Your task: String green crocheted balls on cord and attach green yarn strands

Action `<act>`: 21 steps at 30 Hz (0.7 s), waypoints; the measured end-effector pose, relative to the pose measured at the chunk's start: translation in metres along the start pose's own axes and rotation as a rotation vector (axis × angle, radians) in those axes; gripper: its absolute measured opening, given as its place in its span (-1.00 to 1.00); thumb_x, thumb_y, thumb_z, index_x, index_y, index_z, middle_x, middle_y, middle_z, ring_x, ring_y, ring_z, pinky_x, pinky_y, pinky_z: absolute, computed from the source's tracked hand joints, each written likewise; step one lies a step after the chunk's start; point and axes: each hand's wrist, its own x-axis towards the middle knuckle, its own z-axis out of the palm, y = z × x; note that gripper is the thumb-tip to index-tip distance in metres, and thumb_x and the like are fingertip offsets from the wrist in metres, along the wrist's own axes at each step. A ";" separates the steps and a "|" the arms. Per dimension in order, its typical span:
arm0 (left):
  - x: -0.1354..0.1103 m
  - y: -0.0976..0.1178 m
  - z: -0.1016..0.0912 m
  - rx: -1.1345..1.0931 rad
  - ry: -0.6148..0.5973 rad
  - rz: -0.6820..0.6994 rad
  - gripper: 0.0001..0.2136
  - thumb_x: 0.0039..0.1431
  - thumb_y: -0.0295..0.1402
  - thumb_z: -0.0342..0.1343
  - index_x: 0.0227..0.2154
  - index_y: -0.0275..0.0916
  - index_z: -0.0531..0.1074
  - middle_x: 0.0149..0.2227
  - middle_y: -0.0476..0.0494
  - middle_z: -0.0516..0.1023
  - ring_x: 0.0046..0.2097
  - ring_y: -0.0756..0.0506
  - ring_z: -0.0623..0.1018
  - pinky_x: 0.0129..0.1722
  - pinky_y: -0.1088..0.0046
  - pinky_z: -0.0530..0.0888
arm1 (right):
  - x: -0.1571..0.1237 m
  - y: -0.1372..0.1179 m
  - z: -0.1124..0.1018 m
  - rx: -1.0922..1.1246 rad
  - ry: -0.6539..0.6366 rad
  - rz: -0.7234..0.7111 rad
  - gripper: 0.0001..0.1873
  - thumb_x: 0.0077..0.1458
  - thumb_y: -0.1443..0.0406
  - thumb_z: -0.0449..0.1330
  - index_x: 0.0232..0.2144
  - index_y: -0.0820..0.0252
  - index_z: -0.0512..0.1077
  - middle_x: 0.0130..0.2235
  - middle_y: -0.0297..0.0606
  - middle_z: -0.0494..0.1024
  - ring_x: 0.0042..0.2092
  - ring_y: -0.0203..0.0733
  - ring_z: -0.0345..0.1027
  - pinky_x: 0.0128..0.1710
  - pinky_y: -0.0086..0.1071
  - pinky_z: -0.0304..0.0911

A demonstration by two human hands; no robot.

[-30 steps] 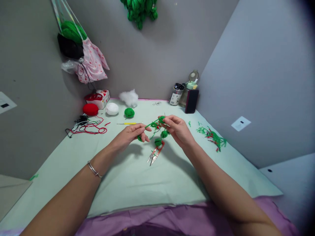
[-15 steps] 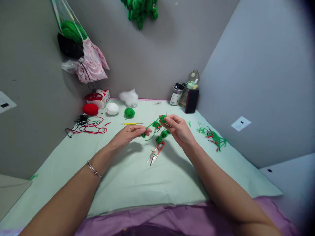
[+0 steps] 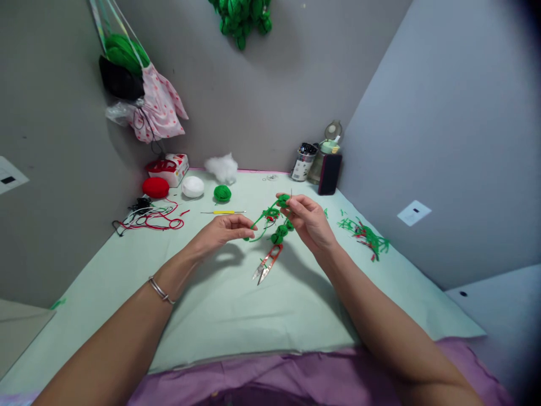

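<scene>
My right hand (image 3: 308,221) pinches a green crocheted piece (image 3: 279,220) made of small green balls with a red bit, held above the pale green table cover (image 3: 220,304). A thin needle sticks up from the fingers of that hand. My left hand (image 3: 220,232) pinches a green yarn strand (image 3: 256,221) that runs to the piece. Small thread snips with red handles (image 3: 266,264) lie on the cover just below both hands.
At the back left lie a red yarn ball (image 3: 155,188), a white ball (image 3: 193,186), a green ball (image 3: 222,194), white stuffing (image 3: 222,167) and a yellow crochet hook (image 3: 223,212). Tangled red yarn (image 3: 150,219) lies left. Green yarn scraps (image 3: 366,235) lie right. Jars and a dark phone (image 3: 328,173) stand at the back.
My right hand has lifted the green piece slightly up and away. My left hand has slid along the strand, which now stretches between the two hands.
</scene>
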 end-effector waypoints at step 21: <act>-0.001 -0.003 -0.001 -0.017 -0.037 0.054 -0.74 0.20 -0.18 0.20 -0.13 -0.19 0.51 -0.24 -0.12 0.64 -0.26 -0.08 0.52 -0.11 0.28 0.35 | 0.000 0.000 -0.003 -0.002 -0.016 -0.018 -0.74 -0.03 0.11 0.43 -0.48 0.09 0.48 -0.03 -0.24 0.61 -0.05 -0.16 0.43 0.00 -0.26 0.32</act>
